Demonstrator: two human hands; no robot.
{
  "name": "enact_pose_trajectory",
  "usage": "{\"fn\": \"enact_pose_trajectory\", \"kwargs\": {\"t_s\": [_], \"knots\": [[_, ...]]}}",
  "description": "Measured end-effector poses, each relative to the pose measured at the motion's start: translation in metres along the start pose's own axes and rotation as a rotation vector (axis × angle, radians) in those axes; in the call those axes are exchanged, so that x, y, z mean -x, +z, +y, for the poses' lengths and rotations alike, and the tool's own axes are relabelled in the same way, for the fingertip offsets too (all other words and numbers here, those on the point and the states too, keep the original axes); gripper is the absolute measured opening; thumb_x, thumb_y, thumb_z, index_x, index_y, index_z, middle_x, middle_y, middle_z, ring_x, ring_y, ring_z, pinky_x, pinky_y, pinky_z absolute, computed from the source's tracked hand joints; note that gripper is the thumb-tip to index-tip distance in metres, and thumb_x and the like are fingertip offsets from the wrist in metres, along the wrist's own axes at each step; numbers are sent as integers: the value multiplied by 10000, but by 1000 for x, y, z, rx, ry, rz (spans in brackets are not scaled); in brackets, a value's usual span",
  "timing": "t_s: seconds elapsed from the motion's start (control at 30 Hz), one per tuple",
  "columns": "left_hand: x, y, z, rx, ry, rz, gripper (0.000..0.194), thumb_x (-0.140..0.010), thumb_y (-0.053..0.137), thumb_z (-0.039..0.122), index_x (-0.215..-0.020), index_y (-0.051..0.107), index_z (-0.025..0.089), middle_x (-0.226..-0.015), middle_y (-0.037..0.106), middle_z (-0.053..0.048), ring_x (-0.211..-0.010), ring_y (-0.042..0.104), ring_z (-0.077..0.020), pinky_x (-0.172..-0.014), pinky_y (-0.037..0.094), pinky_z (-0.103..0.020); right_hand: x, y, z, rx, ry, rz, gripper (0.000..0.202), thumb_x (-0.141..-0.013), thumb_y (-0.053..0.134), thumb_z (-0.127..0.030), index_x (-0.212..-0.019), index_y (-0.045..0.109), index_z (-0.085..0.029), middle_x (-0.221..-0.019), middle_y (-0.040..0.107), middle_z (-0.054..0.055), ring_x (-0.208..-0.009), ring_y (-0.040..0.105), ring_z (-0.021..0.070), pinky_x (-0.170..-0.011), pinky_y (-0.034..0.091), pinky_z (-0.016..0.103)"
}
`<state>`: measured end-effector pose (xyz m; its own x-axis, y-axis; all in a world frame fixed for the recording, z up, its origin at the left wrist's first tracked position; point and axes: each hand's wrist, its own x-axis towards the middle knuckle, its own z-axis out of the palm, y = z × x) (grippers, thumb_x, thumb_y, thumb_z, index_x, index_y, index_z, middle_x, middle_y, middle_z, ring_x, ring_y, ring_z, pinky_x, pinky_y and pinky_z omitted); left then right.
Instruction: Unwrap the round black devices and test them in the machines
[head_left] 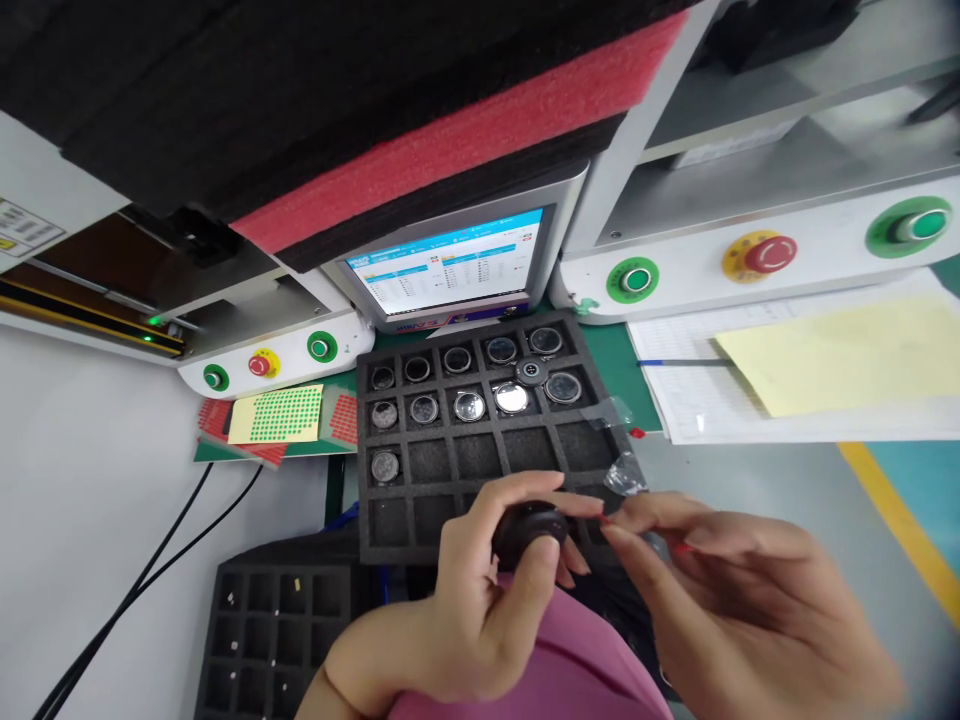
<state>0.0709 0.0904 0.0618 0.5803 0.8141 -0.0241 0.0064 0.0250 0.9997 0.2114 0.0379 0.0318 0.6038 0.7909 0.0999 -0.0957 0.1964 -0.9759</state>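
Observation:
My left hand (480, 600) is closed around a dark, round watch body (527, 532), thumb on its near face and fingers behind. Close to its outstretched index finger, my right hand (735, 590) pinches a tiny red piece (604, 519) between thumb and fingertip. Whether the red piece touches the left finger, I cannot tell. Just beyond both hands lies a black foam tray (439, 487) with square compartments. Round watch bodies such as this bright-faced one (512, 398) fill its far rows, and a small round sensor part (531, 371) rests among them.
A monitor (457, 265) stands behind the tray between machine panels with green buttons (636, 280) and red stop knobs (772, 253). Clear plastic scraps (624, 474) cling to the tray's right edge. Sticker sheets (285, 413) lie left, papers (847, 350) right. Another foam tray (274, 640) sits lower left.

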Motion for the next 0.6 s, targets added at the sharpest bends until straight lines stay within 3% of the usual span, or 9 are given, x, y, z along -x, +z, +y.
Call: {"fn": "enact_pose_trajectory", "kwargs": {"t_s": [0.1,0.17,0.3,0.4,0.47,0.53,0.6], "knots": [[-5,4,-3,53,-73,63,235,-1018,426,269,-1233,522,254,-1011,661,-46,-775,592,-121,-720,516,-242,-2,5,-3,-72,175,13,278,-758,758,-108,-814,530,-258,-737,703,-31,-667,688,127,-631,588,202],[-5,6,-10,138,-116,90,279,-1018,411,349,-1249,527,243,-971,635,-46,-765,562,-135,-743,505,-271,-5,6,-5,-122,247,2,286,-757,783,-159,-790,516,-257,-708,699,-34,-610,675,130,-574,582,207],[-1,9,-20,279,-61,91,457,-1004,365,466,-1419,425,284,-1281,564,-90,-880,553,-184,-848,512,-361,-11,5,-4,-247,373,-132,316,-736,828,-284,-770,517,-245,-609,651,-37,-501,620,135,-499,565,247],[0,4,-16,173,-23,-12,483,-1030,321,378,-1507,298,310,-1370,494,-105,-1016,563,-209,-937,510,-394,-12,3,-2,-300,445,-257,289,-766,802,-275,-781,516,-242,-617,647,-39,-467,600,127,-482,565,252],[-2,-2,-10,80,-2,-121,537,-1028,357,330,-1543,204,322,-1407,451,-120,-1129,556,-233,-998,495,-416,-11,2,-3,-320,463,-269,267,-776,792,-243,-793,525,-245,-638,656,-41,-481,610,120,-482,567,227],[-5,-8,-6,46,-5,-199,588,-1001,457,318,-1541,223,317,-1394,449,-132,-1209,540,-264,-1037,479,-438,-10,1,-6,-365,488,-226,274,-760,806,-234,-786,533,-241,-632,652,-46,-480,608,105,-477,556,189],[-8,-12,-5,81,-18,-220,593,-948,580,332,-1492,345,315,-1343,489,-124,-1230,550,-280,-1045,482,-438,-11,0,-10,-414,522,-192,297,-733,828,-228,-775,534,-234,-612,639,-52,-461,595,88,-466,534,157]]}}
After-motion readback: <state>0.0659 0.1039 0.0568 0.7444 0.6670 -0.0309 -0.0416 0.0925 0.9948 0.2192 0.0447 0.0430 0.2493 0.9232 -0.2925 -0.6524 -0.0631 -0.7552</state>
